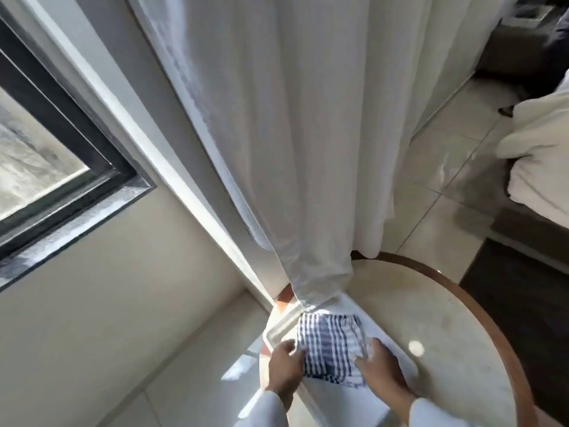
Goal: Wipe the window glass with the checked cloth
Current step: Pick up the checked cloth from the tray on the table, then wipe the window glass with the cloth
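A folded blue-and-white checked cloth [331, 346] lies flat in a white tray [278, 326] on a round table. My left hand [284, 369] has its fingers on the cloth's left edge. My right hand [377, 366] rests with its fingers on the cloth's right edge. Both hands touch the cloth, and it still lies on the tray. The window glass [27, 161], in a dark frame [101, 155], is up at the far left, well away from both hands.
A long white curtain [277, 134] hangs down the middle, its hem resting on the tray's far end. The round table [431, 309] has a pale top and a brown rim. A bed with white bedding [538, 155] stands at right on a tiled floor.
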Available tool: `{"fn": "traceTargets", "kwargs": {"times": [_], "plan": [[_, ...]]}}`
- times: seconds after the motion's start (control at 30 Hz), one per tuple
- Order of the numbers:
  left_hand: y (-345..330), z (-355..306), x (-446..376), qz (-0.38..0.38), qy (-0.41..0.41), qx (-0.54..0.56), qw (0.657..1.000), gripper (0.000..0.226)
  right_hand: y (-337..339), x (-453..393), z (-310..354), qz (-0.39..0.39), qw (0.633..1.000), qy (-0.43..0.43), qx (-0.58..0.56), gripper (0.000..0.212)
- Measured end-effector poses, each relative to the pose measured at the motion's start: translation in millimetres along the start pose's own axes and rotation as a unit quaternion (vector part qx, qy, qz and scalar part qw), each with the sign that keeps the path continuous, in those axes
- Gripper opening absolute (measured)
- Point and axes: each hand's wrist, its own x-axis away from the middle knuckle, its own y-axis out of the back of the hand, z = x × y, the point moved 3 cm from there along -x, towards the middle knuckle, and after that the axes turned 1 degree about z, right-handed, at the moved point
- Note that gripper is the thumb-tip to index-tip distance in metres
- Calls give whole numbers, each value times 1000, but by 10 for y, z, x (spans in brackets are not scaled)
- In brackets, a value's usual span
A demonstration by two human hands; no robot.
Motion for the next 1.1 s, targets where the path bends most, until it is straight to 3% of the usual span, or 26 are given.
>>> {"fn": "traceTargets", "kwargs": {"times": [0.13,0.23,0.3,0.4,0.6,0.67,0.77,0.9,1.1], "plan": [[-134,-167,-288,-82,-41,-126,988,14,-64,-180,115,-36,999,-9,-3,47],[-250,-160,-459,-92,-12,-216,972,46,-214,-254,198,-58,998,-6,13,51],[-294,-149,-538,-83,0,-244,966,52,-265,-279,256,-74,997,-20,7,46],[-304,-142,-589,-85,-24,-266,960,44,-292,-338,269,-66,996,-54,-37,26],[24,-340,-362,-137,-86,-192,968,33,-69,-240,475,1,972,-40,-233,25],[206,-475,-185,-149,-106,-177,967,32,70,-72,658,15,964,-28,-265,17],[517,-759,194,-152,-130,-141,970,36,356,273,1009,27,951,1,-307,26],[1095,-1185,905,-141,-168,-57,974,31,799,994,1694,62,936,70,-340,7],[2334,-2056,2029,-181,-258,1,949,30,1396,2251,3035,74,924,192,-322,16]]}}
